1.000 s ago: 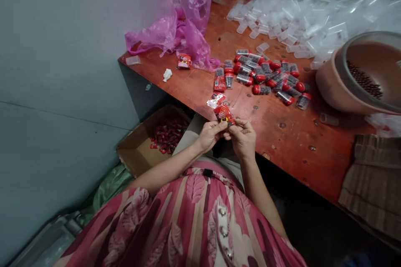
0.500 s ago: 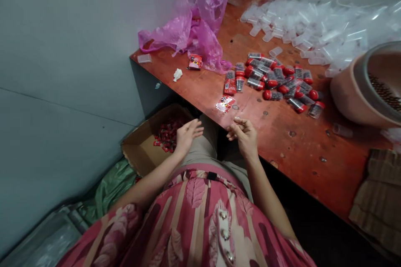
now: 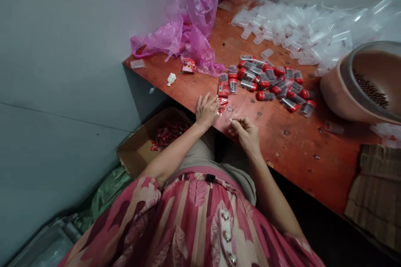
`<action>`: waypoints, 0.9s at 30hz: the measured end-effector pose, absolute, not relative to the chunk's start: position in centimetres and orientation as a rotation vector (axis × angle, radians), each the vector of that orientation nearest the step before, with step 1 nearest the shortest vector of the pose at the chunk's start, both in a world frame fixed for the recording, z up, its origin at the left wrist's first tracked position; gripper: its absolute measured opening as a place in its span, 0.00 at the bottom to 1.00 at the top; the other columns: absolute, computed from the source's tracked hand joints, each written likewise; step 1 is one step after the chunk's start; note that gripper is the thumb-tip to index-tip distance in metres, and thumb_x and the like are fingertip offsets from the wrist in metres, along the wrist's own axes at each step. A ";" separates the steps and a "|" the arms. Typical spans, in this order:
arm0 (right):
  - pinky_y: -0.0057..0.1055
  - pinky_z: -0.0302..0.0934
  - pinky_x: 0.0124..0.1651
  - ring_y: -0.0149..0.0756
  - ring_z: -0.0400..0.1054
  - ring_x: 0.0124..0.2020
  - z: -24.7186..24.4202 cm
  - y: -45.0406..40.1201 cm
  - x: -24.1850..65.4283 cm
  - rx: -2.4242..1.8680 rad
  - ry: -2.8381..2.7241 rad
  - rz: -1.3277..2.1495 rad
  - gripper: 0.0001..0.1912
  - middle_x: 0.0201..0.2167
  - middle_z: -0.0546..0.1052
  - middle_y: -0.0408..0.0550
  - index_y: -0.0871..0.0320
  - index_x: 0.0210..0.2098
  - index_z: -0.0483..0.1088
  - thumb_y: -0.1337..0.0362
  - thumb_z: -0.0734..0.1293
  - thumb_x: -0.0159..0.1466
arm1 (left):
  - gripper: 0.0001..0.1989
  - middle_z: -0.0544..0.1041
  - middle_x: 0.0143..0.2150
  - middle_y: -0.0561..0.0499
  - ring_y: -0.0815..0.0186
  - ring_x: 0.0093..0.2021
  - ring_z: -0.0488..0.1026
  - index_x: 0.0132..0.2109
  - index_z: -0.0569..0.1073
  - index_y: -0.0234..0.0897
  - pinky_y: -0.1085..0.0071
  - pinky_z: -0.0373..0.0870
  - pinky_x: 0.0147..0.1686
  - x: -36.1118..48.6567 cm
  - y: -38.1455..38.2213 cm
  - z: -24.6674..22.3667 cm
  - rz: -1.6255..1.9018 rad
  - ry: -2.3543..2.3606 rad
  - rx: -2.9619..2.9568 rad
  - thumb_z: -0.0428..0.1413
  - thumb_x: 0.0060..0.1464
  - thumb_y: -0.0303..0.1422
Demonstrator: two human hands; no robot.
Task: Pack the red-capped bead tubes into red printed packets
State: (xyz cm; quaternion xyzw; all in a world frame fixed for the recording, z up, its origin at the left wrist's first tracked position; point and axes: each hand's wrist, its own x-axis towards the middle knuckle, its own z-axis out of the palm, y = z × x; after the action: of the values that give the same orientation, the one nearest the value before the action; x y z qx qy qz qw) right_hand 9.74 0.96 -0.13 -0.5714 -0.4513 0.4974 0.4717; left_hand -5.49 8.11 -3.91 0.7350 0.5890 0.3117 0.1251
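My left hand lies at the table's front edge, fingers spread. Its fingertips touch the left side of a shiny red packet and partly cover it. My right hand is just to the right, thumb and fingers pinched together. A small whitish piece shows at its fingertips; its kind is too small to tell. Behind the packet lies a red-capped clear tube with dark contents. A heap of similar red-capped tubes lies farther right.
A pink plastic bag, a red packet and a crumpled white scrap are at left. Clear empty tubes are piled at the back. A bowl holds small dark pieces. Below left, a cardboard box holds red items.
My left hand has moved up and right from above my lap onto the table, reaching the red packet. My right hand stays pinched near the edge. The view has shifted slightly.
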 end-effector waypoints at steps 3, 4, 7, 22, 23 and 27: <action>0.25 0.65 0.29 0.29 0.69 0.29 -0.4 2.8 9.4 -1.355 -1.066 1.098 0.15 0.32 0.75 0.43 0.56 0.36 0.67 0.54 0.69 0.54 | 0.12 0.74 0.53 0.49 0.57 0.61 0.61 0.43 0.76 0.41 0.51 0.49 0.62 -5.4 7.3 -3.7 1.055 1.646 2.148 0.50 0.58 0.34; 0.25 0.65 0.30 0.29 0.70 0.32 -0.5 3.4 9.2 -1.329 -1.045 1.097 0.18 0.35 0.74 0.43 0.55 0.39 0.66 0.54 0.70 0.53 | 0.12 0.73 0.54 0.49 0.57 0.61 0.61 0.44 0.76 0.41 0.51 0.50 0.62 -5.2 6.9 -3.5 1.102 1.597 2.155 0.50 0.58 0.34; 0.24 0.62 0.28 0.28 0.68 0.28 -0.6 4.4 9.1 -1.268 -0.998 1.176 0.22 0.31 0.73 0.40 0.54 0.44 0.63 0.57 0.71 0.52 | 0.14 0.73 0.55 0.48 0.59 0.61 0.62 0.47 0.75 0.40 0.55 0.53 0.61 -4.7 5.2 -2.5 1.205 1.400 2.088 0.50 0.58 0.35; 0.33 0.62 0.35 0.34 0.69 0.29 1.4 8.3 11.4 -1.407 -1.749 1.155 0.08 0.28 0.74 0.44 0.57 0.36 0.70 0.60 0.65 0.58 | 0.17 0.68 0.17 0.55 0.74 0.21 0.64 0.20 0.75 0.31 0.75 0.64 0.26 -7.1 2.7 -1.6 0.905 1.139 0.990 0.64 0.37 0.43; 0.34 0.61 0.39 0.36 0.69 0.33 1.6 9.6 11.6 -1.466 -1.821 0.935 0.07 0.31 0.75 0.46 0.57 0.35 0.70 0.62 0.63 0.59 | 0.16 0.69 0.17 0.55 0.73 0.21 0.64 0.20 0.75 0.32 0.74 0.65 0.26 -7.1 2.5 -1.6 0.910 1.143 0.929 0.64 0.37 0.43; 0.40 0.55 0.49 0.41 0.68 0.42 2.3 14.7 11.3 -1.748 -1.869 0.505 0.07 0.35 0.75 0.54 0.60 0.29 0.70 0.64 0.62 0.59 | 0.15 0.74 0.21 0.50 0.70 0.23 0.70 0.22 0.76 0.32 0.73 0.70 0.28 -6.9 1.6 -1.4 0.927 1.138 0.620 0.66 0.33 0.41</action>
State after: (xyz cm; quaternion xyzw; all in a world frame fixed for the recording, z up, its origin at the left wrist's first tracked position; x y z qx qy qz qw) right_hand 11.33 14.68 2.29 -0.6464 -0.6912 0.1869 0.2636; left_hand -6.94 1.64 -1.37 0.2780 0.5106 0.4162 0.6991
